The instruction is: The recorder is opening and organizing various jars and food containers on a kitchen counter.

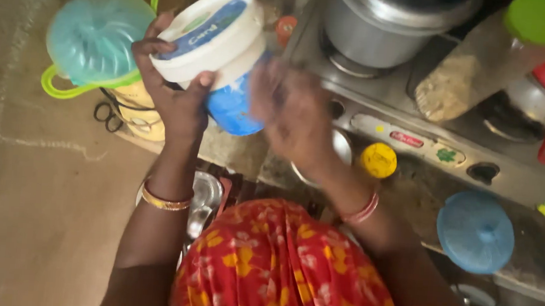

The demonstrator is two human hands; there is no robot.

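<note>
My left hand (pixel 173 93) grips a round white and blue plastic tub (pixel 219 51) by its white lid, holding it tilted in the air above the counter edge. My right hand (pixel 292 112) is blurred beside the tub's blue base, fingers spread, and I cannot tell whether it touches the tub. Gold bangles ring my left wrist and pink ones my right. Below is my red garment with yellow flowers.
A steel gas stove (pixel 417 129) runs to the right with a steel pot (pixel 387 19), a clear jar with a green lid (pixel 487 60) and a yellow knob (pixel 379 160). A teal-lidded container with green handles (pixel 94 35) stands left. A blue lid (pixel 475 232) lies on the counter.
</note>
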